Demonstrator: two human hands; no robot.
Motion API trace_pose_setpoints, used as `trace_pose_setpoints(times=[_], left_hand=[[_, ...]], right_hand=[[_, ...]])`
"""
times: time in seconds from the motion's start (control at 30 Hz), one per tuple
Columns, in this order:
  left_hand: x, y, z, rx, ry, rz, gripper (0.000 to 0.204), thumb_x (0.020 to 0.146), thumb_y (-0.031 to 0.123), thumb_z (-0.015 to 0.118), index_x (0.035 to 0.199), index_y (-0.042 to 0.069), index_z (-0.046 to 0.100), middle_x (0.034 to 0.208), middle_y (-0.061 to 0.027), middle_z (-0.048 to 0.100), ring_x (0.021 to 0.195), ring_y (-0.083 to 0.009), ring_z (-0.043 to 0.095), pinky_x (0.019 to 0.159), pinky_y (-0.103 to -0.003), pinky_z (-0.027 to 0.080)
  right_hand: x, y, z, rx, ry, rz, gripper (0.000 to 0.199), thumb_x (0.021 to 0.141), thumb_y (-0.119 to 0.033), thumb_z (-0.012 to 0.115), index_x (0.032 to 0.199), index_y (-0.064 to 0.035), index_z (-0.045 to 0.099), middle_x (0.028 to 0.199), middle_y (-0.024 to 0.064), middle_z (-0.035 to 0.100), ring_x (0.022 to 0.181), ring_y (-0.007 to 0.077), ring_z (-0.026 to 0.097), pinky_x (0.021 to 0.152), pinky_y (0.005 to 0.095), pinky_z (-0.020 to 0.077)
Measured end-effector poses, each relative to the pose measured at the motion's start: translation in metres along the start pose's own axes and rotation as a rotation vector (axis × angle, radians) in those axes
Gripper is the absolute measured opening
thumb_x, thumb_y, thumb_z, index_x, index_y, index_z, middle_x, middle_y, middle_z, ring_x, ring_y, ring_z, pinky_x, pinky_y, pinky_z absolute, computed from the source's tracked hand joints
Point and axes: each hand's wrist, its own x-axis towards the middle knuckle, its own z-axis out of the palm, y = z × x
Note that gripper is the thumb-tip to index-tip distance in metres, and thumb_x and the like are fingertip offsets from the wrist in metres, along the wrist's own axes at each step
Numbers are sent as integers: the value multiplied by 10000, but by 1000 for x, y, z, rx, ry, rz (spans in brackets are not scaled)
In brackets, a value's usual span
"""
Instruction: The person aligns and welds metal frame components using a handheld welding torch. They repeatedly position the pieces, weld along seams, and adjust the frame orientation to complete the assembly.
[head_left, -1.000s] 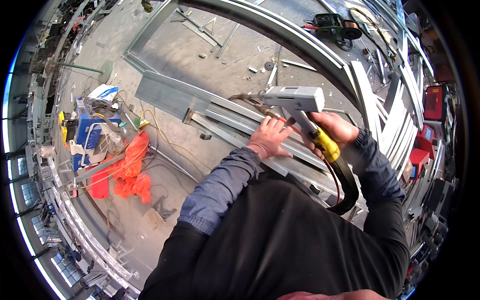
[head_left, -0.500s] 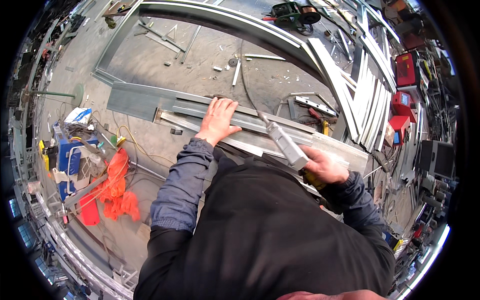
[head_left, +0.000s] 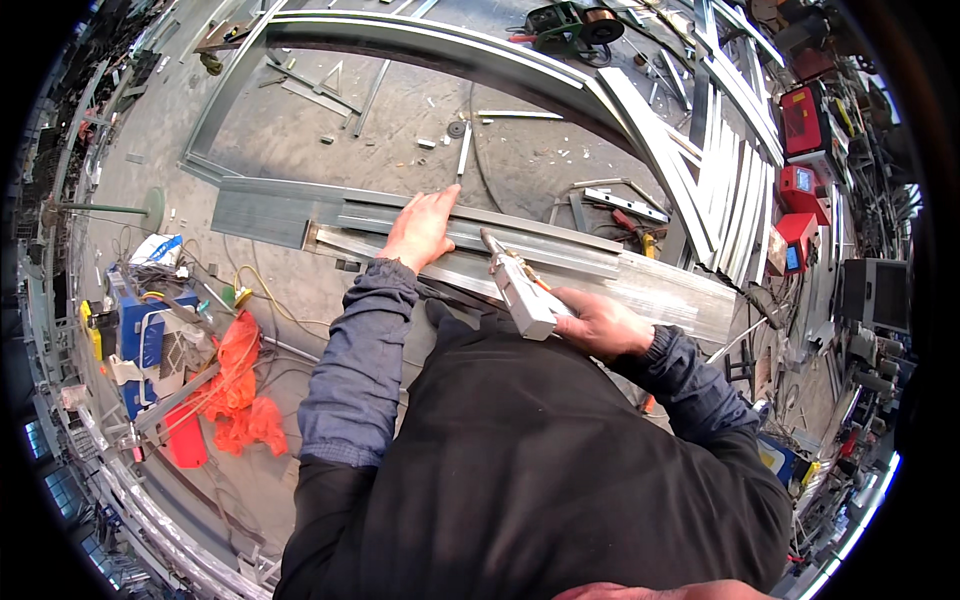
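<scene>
From the head camera, the left hand point(head_left: 422, 228) lies flat on the long metal profile point(head_left: 560, 252), fingers together and stretched along it. Just beside this hand on the profile, the right hand point(head_left: 602, 322) has its fingers clamped around a white welding torch point(head_left: 520, 290), the nozzle touching the profile. Beyond the profile lies a large steel frame point(head_left: 440, 45).

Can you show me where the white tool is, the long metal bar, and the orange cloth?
white tool point(head_left: 522, 292), head view, on the middle of its pale body, in the right hand's grip.
long metal bar point(head_left: 560, 250), head view, on its bare top face right of the left hand.
orange cloth point(head_left: 240, 385), head view, on its bunched middle.
</scene>
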Motion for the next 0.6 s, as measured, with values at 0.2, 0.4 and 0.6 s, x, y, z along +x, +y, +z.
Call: trace_pose_setpoints(times=[0.2,0.4,0.6], left_hand=[[0,8,-6,140,-41,-54,953,778,259,971,1595,110,502,1359,-119,713,1382,-267,637,1393,-556,191],[-1,4,-2,192,33,-7,934,767,284,979,1576,126,540,1332,-71,723,1416,-242,594,1391,-625,143],[2,4,-4,186,19,-13,1001,718,285,1002,1589,134,532,1317,-60,731,1406,-245,597,1388,-626,146]], right_hand=[[7,-7,4,12,-10,17,702,1089,-558,671,1585,-69,582,1306,287,757,1234,431,732,1026,468,565],[12,-6,9,-11,16,18,697,1087,-556,682,1574,-65,589,1307,272,761,1250,405,730,1037,454,559],[12,-8,9,4,28,-3,678,1086,-546,681,1552,-58,610,1294,286,761,1240,421,736,1036,465,564]])
